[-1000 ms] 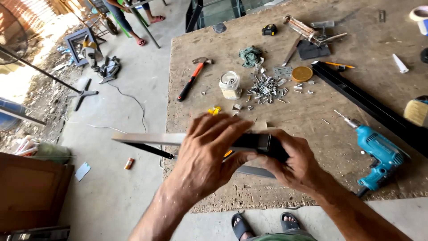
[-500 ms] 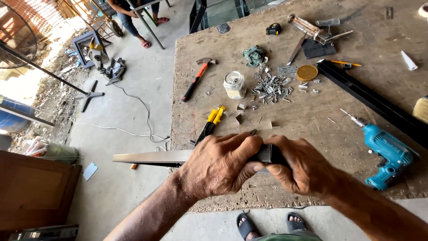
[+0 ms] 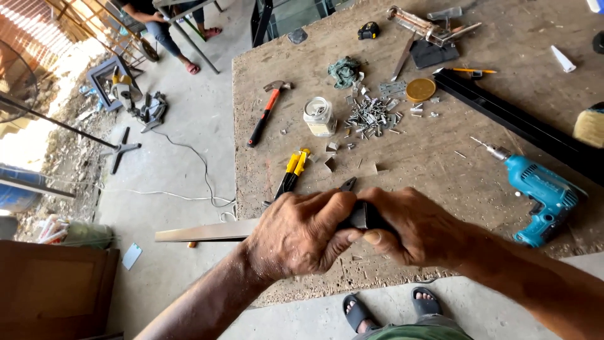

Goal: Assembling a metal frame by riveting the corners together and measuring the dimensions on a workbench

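Pale metal strip sticks out left past the bench edge, held level over the near edge of the worktable. Left hand is wrapped over its inner end, fingers curled tight around it. Right hand is clamped on a dark block sitting at the strip's end, thumb pressed to its near face; both hands touch each other.

Versus half a second ago: hands and strip sit in much the same spot at the near edge, grip the same, the view has tipped slightly so the yellow-handled pliers show fuller above the left hand. A second ago the left hand covered most of those pliers.

Counts: one strip, one dark block, one pair of pliers, one hammer with orange-black handle, one blue drill right of the hands, one clear jar, one gold lid, one loose pile of screws, one long black rail. Two sandalled feet below the table edge. Another person's legs stand at the far left.
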